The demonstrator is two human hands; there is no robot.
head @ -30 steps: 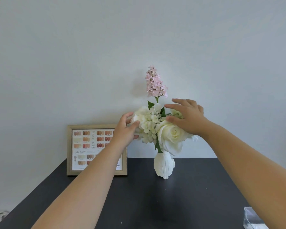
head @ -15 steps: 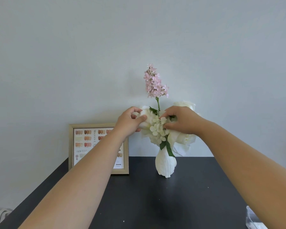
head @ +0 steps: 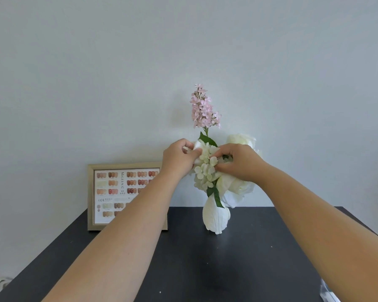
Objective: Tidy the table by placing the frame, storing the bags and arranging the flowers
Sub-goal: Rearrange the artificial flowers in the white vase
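Flowers (head: 205, 171) stood in a white vase (head: 216, 216) on the dark table (head: 205, 269), toward its far edge and close to the pale wall (head: 183, 51). At the near right corner of the table, a bit of clear plastic (head: 327, 294) showed at the picture's edge, too little to identify. Both forearms reached forward over the tabletop and converged on the bouquet. The left hand (head: 177, 159) had its fingers curled and pinched on a white bloom at the bouquet's left side. The right hand (head: 240, 162) was likewise closed narrowly, its fingertips pressed into the cluster of small cream blossoms at the centre, with a large white rose (head: 241, 139) showing just behind its knuckles. Green leaves hung below the hands over the vase's mouth. A pink flower spike (head: 204, 107) rose upright above both hands. To the left of the vase, a gold-edged frame (head: 122, 166) holding a colour chart stood upright at the wall, partly hidden by the left forearm.
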